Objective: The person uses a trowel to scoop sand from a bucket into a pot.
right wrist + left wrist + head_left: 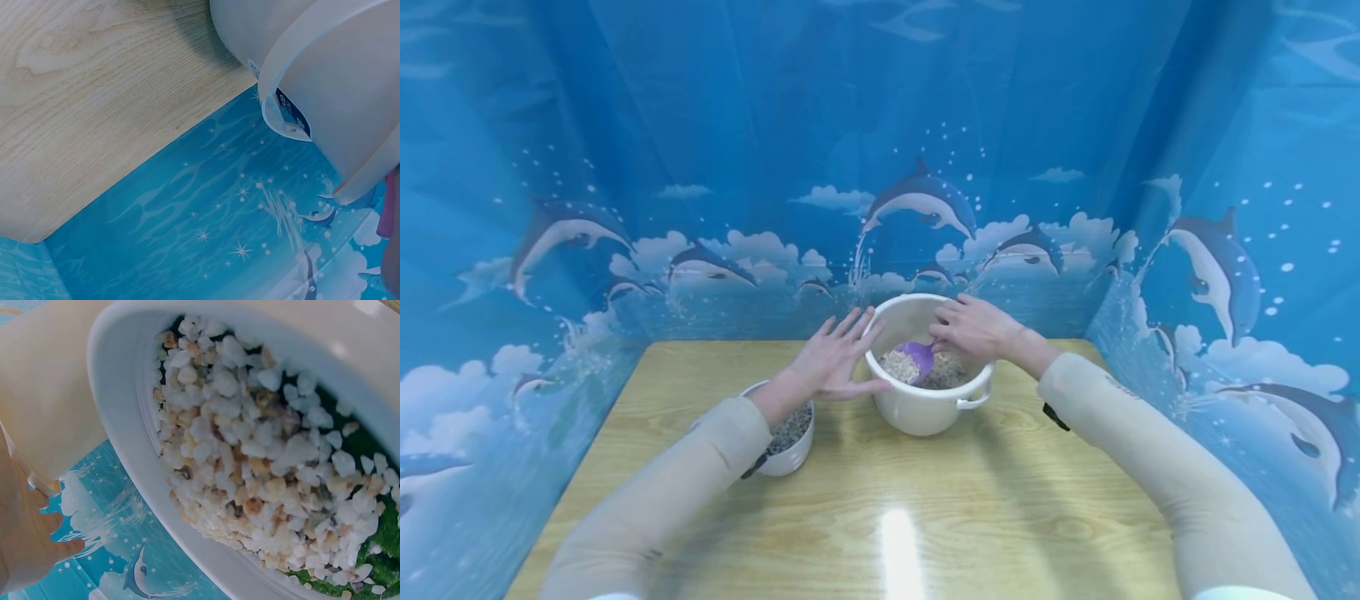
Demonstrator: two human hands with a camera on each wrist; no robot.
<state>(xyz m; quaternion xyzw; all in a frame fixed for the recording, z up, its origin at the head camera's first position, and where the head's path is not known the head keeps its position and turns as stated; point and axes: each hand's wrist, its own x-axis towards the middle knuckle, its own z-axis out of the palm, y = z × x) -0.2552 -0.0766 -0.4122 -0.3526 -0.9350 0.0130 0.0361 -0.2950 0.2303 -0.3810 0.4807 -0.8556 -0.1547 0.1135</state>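
Observation:
A white pot (925,412) with side handles stands near the table's back edge, holding grayish gravel (951,375). My right hand (973,327) reaches over its rim and grips the handle of a purple scoop (922,357), which carries pale gravel (898,367) inside the pot. The right wrist view shows only a sliver of the scoop's handle (387,206). My left hand (842,360) lies at the pot's left rim with spread, straight fingers. Under the left wrist is a white bowl (801,450), partly hidden by the arm; the left wrist view shows white and tan gravel (250,456) in it.
The pot's handle (284,128) juts out at the side. A wood-grain table (850,517) lies beneath everything. Blue dolphin-print sheeting (775,125) rises behind and at both sides. Green material (381,544) shows among the gravel in the bowl.

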